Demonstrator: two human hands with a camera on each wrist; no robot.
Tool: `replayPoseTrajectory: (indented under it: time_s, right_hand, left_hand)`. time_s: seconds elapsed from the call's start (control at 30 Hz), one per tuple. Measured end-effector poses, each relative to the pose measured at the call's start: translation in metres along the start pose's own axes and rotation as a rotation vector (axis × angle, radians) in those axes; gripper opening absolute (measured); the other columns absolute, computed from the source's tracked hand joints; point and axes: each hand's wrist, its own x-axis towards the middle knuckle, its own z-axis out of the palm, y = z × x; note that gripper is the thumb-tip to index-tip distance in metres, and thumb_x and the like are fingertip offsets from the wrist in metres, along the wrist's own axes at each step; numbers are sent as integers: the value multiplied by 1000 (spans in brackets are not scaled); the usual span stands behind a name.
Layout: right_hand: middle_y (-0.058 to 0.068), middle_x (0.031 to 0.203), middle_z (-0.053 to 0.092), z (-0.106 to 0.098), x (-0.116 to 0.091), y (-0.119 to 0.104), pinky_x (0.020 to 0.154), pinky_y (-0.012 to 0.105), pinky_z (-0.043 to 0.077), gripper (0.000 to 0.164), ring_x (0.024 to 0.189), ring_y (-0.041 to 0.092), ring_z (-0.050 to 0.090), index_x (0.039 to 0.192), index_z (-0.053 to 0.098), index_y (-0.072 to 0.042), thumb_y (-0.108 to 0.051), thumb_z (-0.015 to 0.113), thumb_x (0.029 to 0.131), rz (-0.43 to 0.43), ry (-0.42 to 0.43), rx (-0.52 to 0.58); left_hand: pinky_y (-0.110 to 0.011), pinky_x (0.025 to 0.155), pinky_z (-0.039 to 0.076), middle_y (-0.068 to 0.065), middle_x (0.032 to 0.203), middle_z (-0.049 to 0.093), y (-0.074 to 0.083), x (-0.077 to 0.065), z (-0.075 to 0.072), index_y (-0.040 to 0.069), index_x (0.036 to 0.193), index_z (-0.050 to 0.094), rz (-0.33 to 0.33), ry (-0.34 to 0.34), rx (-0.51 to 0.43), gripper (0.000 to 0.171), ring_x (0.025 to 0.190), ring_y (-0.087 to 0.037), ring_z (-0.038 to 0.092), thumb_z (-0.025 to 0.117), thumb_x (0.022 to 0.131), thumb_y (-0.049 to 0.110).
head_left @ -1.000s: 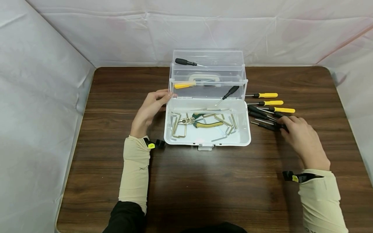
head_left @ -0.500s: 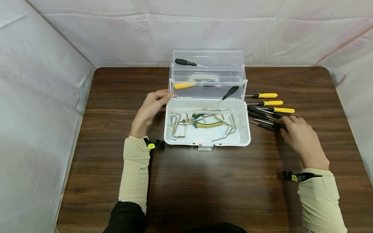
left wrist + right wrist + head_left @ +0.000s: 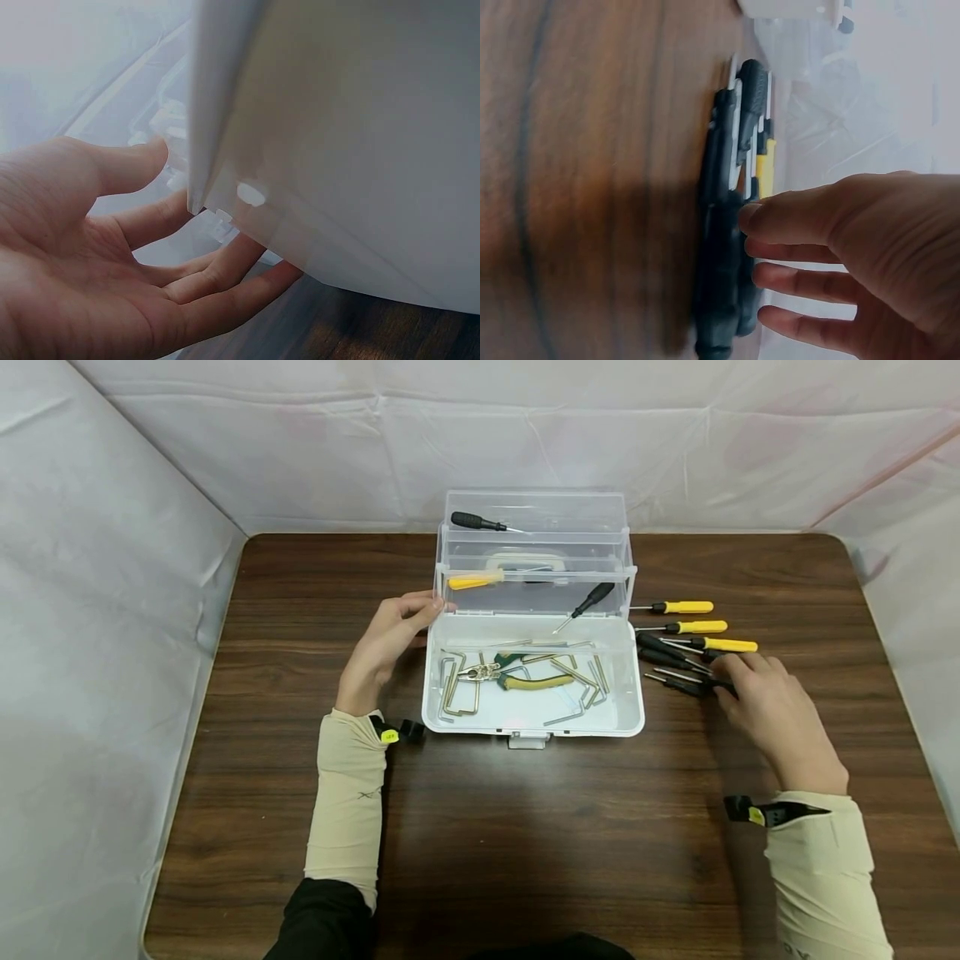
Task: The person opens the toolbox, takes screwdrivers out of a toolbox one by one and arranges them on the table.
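In the head view, my left hand [image 3: 391, 643] is at the back left corner of an open white toolbox [image 3: 532, 727] with a clear lid. Its loosely extended fingers [image 3: 247, 262] reach behind the corner, and the thumb lies on the near side. My right hand [image 3: 780, 718] is over black-handled screwdrivers right of the box. In the right wrist view, the thumb and fingertips are at the upper side of a black screwdriver handle [image 3: 720, 255]; whether they press on it cannot be told. Green-and-yellow pliers [image 3: 536, 682] and several hex keys [image 3: 476, 697] lie inside the box.
Yellow-handled screwdrivers [image 3: 701, 627] lie beside the box. Clear trays hold a black screwdriver [image 3: 477, 521], a yellow one [image 3: 472, 581] and another black one [image 3: 596, 597]. A latch [image 3: 528, 741] sits at the box's front. White cloth [image 3: 337, 452] surrounds the wooden table [image 3: 555, 843].
My right hand has shifted very slightly to the left over the screwdriver pile. The left hand and the toolbox have stayed in place.
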Motion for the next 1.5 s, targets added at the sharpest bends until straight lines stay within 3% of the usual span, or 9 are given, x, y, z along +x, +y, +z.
replayPoseTrajectory:
  time_s: [0.17, 0.6, 1.0, 1.5]
  right_hand:
    - [31, 113, 64, -8, 10, -9, 83, 66, 46, 27, 105, 52, 57, 118, 65, 6, 4, 71, 92, -21, 28, 31]
    - [27, 124, 62, -39, 51, -42, 82, 69, 47, 31, 117, 50, 54, 126, 63, 1, -2, 69, 96, -2, -2, 41]
    - [20, 126, 63, -63, 84, -74, 87, 69, 47, 27, 122, 45, 54, 126, 64, -4, -5, 65, 99, -59, 15, 73]
    - [15, 120, 63, -75, 116, -103, 88, 66, 48, 17, 117, 40, 55, 118, 65, -5, -10, 56, 105, -121, 64, 93]
  left_hand:
    - [-54, 112, 48, -5, 164, 41, 0, 1, 1, 0, 133, 70, 4, -1, -3, 42, 149, -24, 42, 58, 108, 32]
    - [-57, 113, 46, -6, 165, 41, 0, 1, -1, -2, 134, 68, 0, 3, -6, 44, 150, -24, 39, 57, 109, 32]
    - [-56, 110, 48, -4, 162, 45, 0, 0, 1, 0, 132, 70, 7, 5, -13, 41, 147, -21, 42, 58, 108, 31]
    - [-54, 112, 48, -4, 163, 43, -1, 1, 0, 1, 132, 71, 3, 5, -6, 41, 148, -23, 43, 58, 108, 33]
